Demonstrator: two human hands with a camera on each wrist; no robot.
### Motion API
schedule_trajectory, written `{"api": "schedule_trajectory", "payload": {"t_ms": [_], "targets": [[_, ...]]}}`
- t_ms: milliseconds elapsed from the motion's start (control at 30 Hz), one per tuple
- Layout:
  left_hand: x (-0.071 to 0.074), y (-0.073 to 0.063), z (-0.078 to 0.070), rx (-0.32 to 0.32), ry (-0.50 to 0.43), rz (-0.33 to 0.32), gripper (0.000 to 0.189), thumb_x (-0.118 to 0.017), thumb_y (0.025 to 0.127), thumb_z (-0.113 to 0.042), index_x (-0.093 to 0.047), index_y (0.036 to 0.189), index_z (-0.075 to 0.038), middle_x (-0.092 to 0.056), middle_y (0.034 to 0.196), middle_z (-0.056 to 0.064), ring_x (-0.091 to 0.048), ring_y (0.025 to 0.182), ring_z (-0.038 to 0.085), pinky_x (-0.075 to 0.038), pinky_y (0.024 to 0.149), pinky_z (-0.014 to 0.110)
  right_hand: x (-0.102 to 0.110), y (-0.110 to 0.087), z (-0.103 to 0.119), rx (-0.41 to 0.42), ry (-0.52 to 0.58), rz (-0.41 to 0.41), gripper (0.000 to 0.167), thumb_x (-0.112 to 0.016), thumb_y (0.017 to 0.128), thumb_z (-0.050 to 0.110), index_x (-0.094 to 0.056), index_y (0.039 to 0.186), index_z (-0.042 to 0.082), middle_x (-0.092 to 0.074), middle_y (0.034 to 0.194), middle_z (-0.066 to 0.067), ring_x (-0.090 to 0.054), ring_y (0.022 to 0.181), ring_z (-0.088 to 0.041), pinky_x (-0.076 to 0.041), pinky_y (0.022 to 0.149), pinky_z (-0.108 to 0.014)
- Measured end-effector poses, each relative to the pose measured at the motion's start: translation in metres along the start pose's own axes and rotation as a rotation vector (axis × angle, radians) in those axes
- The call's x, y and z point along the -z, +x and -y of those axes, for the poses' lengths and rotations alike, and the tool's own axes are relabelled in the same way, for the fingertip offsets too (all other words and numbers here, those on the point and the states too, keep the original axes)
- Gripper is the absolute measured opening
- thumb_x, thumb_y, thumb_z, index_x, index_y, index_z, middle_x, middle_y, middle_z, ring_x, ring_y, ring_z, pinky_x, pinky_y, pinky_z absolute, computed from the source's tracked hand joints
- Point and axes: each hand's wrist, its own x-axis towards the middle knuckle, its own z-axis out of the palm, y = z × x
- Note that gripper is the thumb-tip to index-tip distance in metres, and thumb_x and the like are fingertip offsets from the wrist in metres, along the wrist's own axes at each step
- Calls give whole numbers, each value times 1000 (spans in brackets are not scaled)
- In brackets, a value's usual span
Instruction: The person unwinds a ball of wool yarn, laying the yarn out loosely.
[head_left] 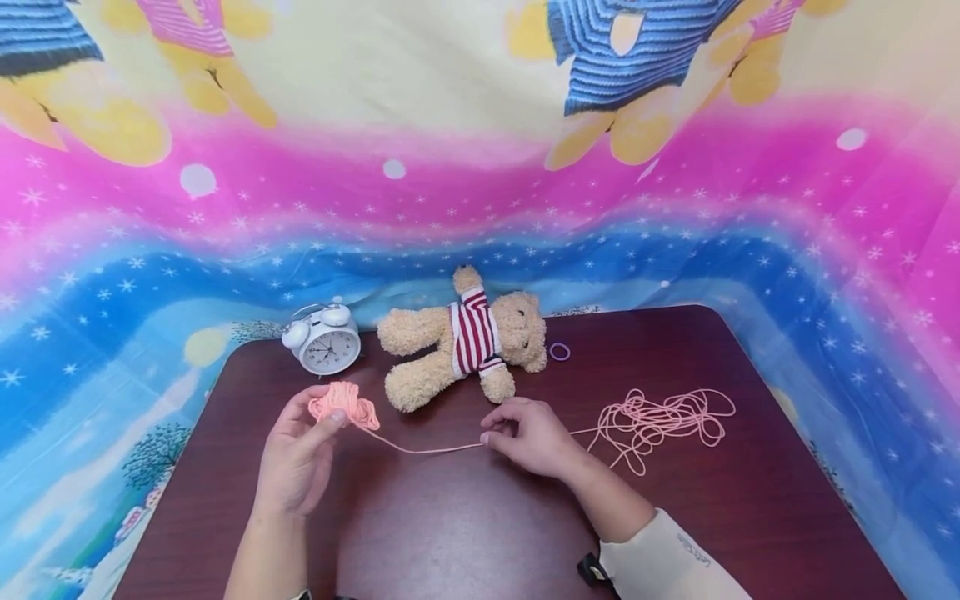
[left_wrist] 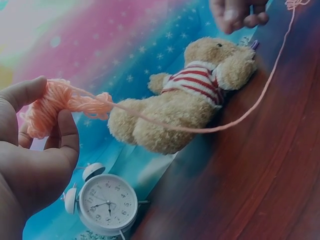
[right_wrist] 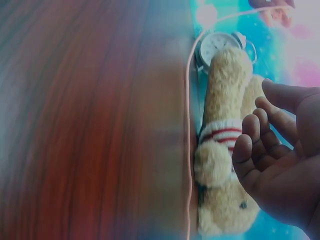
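My left hand (head_left: pixel 300 450) pinches a wound bundle of peach yarn (head_left: pixel 343 403) between thumb and fingers, above the left part of the table. A single strand (head_left: pixel 435 451) runs from the bundle to the right, toward a loose tangle of the same yarn (head_left: pixel 660 421) on the table. Over the strand, in front of the teddy bear, hovers my right hand (head_left: pixel 536 437). Its fingers (right_wrist: pixel 252 127) are loosely bent and hold nothing. Both wrist views show the strand (left_wrist: pixel 235 122) passing apart from that hand.
A teddy bear (head_left: pixel 474 333) in a red-and-white striped shirt lies at the back of the dark wooden table (head_left: pixel 450 533). A white twin-bell alarm clock (head_left: pixel 330 350) stands left of it. A purple ring (head_left: pixel 559 352) lies by its head. Printed cloth (head_left: pixel 465 200) hangs behind.
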Motion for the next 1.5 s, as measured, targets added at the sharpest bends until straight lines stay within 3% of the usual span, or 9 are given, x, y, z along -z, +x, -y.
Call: {"api": "schedule_trajectory", "payload": {"t_ms": [467, 733, 933, 1133, 1367, 1500], "targets": [[-21, -7, 16, 66, 58, 3, 34, -59, 95, 16, -60, 122, -4, -67, 116, 4, -67, 99, 13, -56, 89, 26, -43, 16, 36, 97, 105, 75, 23, -83, 89, 23, -79, 107, 10, -69, 94, -1, -61, 75, -2, -54, 71, -20], [-34, -7, 23, 92, 61, 13, 32, -60, 95, 14, -60, 119, -7, -67, 113, 2, -64, 98, 12, -56, 87, 25, -63, 22, 41, 84, 127, 83, 32, -85, 87, 27, -77, 113, 10, -68, 95, 0, -59, 73, 3, -53, 70, -16], [-41, -7, 23, 98, 52, 17, 33, -61, 94, 14, -60, 119, -8, -66, 112, 2, -64, 97, 12, -56, 86, 25, -69, 25, 49, 54, 154, 81, 27, -86, 87, 29, -78, 106, 12, -68, 91, -1, -58, 68, 1, -52, 66, -18], [-44, -7, 23, 104, 42, 18, 34, -61, 94, 15, -61, 118, -9, -67, 111, 2, -64, 96, 12, -56, 86, 25, -72, 25, 51, 20, 198, 84, 12, -85, 88, 27, -78, 92, 18, -64, 85, 9, -59, 65, -2, -53, 61, -20], [-41, -7, 21, 109, 55, -5, 34, -63, 93, 15, -61, 118, -8, -67, 112, 2, -64, 95, 12, -57, 84, 25, -67, 23, 46, 11, 281, 102, 10, -80, 92, 23, -81, 98, 15, -69, 89, 11, -65, 64, -8, -55, 53, -24], [-37, -6, 22, 88, 47, -4, 36, -62, 93, 17, -62, 121, -5, -69, 112, 3, -65, 94, 13, -57, 83, 25, -58, 21, 44, 18, 280, 103, 11, -79, 93, 23, -81, 100, 15, -70, 89, 12, -66, 71, -5, -56, 58, -24]]}}
